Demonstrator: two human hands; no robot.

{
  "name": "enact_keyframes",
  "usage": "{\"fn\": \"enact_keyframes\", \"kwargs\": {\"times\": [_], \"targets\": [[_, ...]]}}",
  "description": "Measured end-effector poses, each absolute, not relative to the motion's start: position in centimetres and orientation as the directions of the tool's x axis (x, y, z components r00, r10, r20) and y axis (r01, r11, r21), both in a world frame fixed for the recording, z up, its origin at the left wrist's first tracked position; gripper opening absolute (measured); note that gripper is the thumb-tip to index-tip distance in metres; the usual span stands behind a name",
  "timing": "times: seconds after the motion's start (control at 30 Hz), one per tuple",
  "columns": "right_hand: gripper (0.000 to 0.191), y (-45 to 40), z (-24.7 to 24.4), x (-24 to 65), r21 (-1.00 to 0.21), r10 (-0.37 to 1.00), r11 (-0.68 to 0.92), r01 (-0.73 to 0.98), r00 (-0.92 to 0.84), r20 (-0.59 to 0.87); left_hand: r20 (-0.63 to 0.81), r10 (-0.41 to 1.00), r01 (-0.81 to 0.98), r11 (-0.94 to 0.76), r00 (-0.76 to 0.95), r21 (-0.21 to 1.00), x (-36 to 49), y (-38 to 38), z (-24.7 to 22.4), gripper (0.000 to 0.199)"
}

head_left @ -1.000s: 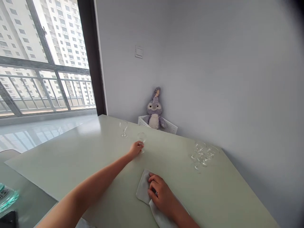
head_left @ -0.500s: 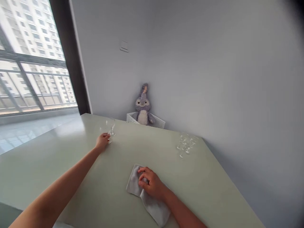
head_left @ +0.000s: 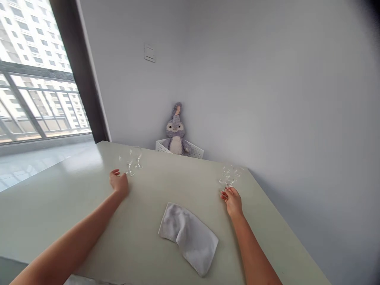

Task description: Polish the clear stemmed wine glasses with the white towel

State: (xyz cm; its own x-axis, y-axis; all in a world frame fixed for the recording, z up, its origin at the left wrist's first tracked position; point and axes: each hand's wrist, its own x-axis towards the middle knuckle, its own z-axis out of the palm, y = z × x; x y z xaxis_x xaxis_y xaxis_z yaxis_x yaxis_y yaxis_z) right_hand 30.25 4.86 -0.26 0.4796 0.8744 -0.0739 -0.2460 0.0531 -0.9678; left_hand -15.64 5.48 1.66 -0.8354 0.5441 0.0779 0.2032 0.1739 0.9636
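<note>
- Grey cloth (head_left: pixel 188 234) lies crumpled on the worktop (head_left: pixel 267 245), nearest me, between my two forearms. Neither hand touches it.
- Right hand (head_left: pixel 232 201): grip loosely spread, holding nothing. Fingertips point at the cluster of clear glasses (head_left: pixel 230 176) directly beyond them, just short of the nearest foot. I cannot tell whether they touch.
- Left hand (head_left: pixel 119 183): grip relaxed, holding nothing, resting on the worktop.
- Pair of stemmed glasses (head_left: pixel 132 160) stands upright, stems vertical, just beyond the left hand and slightly to its right; a small gap shows.
- Each hand has its own glasses straight ahead; the right looks the closer of the two to contact.
- Far back: plush rabbit (head_left: pixel 175 131) in a white basket (head_left: pixel 194 151) against the wall.
</note>
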Motion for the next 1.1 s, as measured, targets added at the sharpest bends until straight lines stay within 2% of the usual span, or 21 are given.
{"fn": "enact_keyframes", "kwargs": {"times": [0.1,0.2,0.27,0.4,0.53,0.67,0.77,0.93,1.1], "targets": [[0.029,5.0,-1.0,29.1,-0.978,0.912,0.021,-0.206,0.404,-0.065,0.088,0.667,0.256,0.158,-0.740,0.954,-12.1,3.8,1.1,0.036],[0.032,4.4,-1.4,27.2,-0.987,0.942,0.003,-0.161,0.333,-0.051,0.086,0.870,0.326,0.089,-0.486,0.941,-7.2,2.9,0.7,0.031],[0.038,3.6,-1.3,25.8,-0.993,0.971,-0.004,-0.122,0.236,-0.033,0.082,0.951,0.360,0.032,-0.298,0.932,-3.7,2.8,0.4,0.032],[0.052,1.5,-0.5,23.4,-1.000,0.998,0.021,-0.002,-0.054,0.021,0.042,0.998,0.385,-0.022,-0.043,0.923,2.3,3.0,-0.1,0.047],[0.055,0.4,0.1,22.2,-0.993,0.968,0.063,0.097,-0.249,0.037,-0.013,0.999,0.388,-0.008,0.051,0.921,5.8,3.4,-0.7,0.056],[0.049,0.3,0.2,22.1,-0.992,0.928,0.102,0.074,-0.367,0.068,-0.060,0.995,0.348,0.030,0.077,0.937,7.0,3.8,-0.8,0.036],[0.047,0.3,0.2,22.2,-0.992,0.924,0.097,0.076,-0.378,0.062,-0.082,0.996,0.319,0.063,0.044,0.946,6.4,4.1,-0.6,0.020],[0.041,0.0,0.5,22.2,-0.994,0.934,0.076,0.081,-0.355,0.042,-0.083,0.989,0.306,0.116,-0.120,0.945,1.0,4.3,0.0,0.013],[0.037,-0.3,1.2,22.2,-0.995,0.943,0.017,0.103,-0.333,-0.019,-0.078,0.935,0.281,0.183,-0.347,0.942,-7.7,3.3,0.5,0.017]]}}
